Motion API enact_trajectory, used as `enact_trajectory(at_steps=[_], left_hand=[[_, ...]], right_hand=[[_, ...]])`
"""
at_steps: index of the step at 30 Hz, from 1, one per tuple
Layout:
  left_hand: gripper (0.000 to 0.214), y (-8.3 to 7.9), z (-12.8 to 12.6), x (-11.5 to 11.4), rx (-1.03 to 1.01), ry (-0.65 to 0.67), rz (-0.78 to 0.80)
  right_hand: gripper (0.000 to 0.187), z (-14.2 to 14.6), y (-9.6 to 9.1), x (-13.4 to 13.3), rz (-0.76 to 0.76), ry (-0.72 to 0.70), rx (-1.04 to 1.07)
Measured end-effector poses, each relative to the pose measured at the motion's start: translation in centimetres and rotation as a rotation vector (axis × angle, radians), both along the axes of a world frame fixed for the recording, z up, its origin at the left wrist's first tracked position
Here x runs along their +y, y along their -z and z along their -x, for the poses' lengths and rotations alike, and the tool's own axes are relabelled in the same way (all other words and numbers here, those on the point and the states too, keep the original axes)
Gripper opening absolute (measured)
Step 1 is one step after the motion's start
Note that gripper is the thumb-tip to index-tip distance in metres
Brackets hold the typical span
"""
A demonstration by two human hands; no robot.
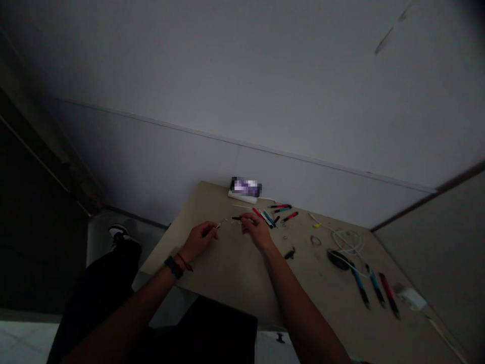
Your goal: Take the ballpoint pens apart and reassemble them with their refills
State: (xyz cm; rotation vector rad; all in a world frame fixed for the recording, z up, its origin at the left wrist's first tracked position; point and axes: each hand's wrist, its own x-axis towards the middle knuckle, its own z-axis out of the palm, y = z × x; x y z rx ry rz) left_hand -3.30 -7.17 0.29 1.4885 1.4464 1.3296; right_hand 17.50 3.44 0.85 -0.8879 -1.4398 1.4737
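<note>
My left hand is closed in a pinch over the table. Between its fingertips is a thin pale pen part, its narrow end pointing to the upper right; whether it is a refill is too small to tell. A short way to the right, my right hand is also closed, gripping a small black pen part that points left. Just beyond the right hand lie red, blue and black pen pieces. A thin white stick rests on the table behind both hands.
A phone with a blurred screen leans on a white stand against the wall. Assembled pens lie at the right, near a coiled white cable and a dark oval object. Small loose pieces lie right of my arm.
</note>
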Motion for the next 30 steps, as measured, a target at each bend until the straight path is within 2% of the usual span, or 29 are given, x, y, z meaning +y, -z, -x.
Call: enact_trajectory(at_steps=[5, 11, 21, 30], left_hand=[[0.029, -0.1, 0.0, -0.2, 0.028, 0.01, -0.003], [0.029, -0.1, -0.2, -0.5, 0.143, 0.091, 0.017], [0.028, -0.3, -0.3, -0.7, 0.213, 0.104, 0.011], [0.029, 0.1, -0.4, -0.6, 0.253, 0.1, 0.01]], right_hand=[[0.035, 0.2, 0.3, -0.4, 0.071, 0.009, 0.121], [0.038, 0.6, 0.5, -0.6, 0.095, 0.054, 0.19], [0.041, 0.7, 0.3, -0.7, 0.15, 0.06, 0.211], [0.039, 1.1, 0.9, -1.2, 0.112, -0.007, 0.12]])
